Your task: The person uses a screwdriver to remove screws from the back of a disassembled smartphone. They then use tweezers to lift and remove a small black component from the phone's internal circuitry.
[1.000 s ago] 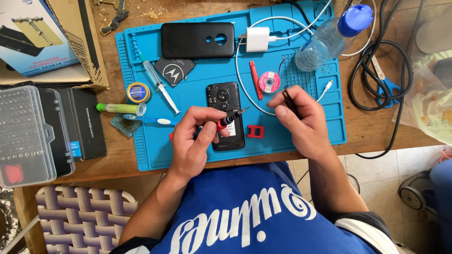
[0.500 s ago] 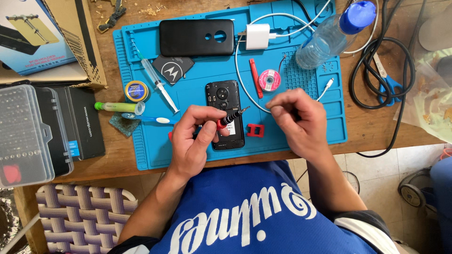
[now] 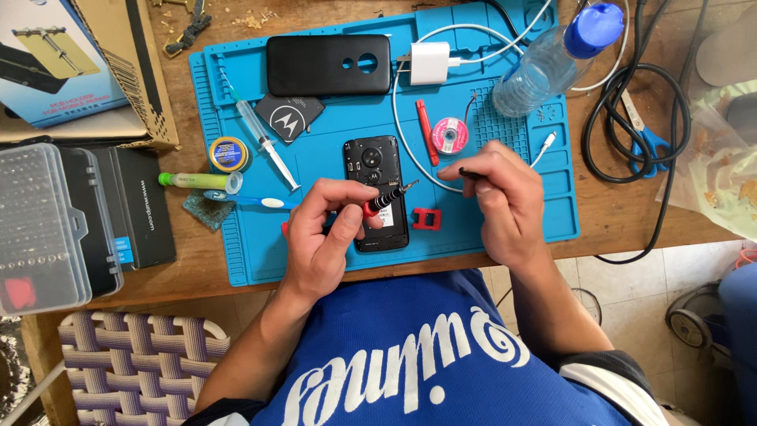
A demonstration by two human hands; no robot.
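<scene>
The opened phone (image 3: 375, 191) lay lengthwise at 12 o'clock under the left hand (image 3: 327, 237), which gripped a precision screwdriver (image 3: 386, 199), while the right hand (image 3: 501, 201) pinched a thin black tool (image 3: 471, 171) at 3 o'clock.

I have a single view here, from the camera worn on the head, and it looks almost straight down over the wearer's chest onto the workbench. The far edge of the table sits at the top of my frame, the blue shirt (image 3: 410, 355) at the bottom. It is close enough that the blue work mat (image 3: 505, 166) fills most of the middle, with the left hand (image 3: 323, 237) and right hand (image 3: 497, 197) near the centre. At the right I see floor beyond the table (image 3: 631, 225) edge. No second view shares this scene.
</scene>
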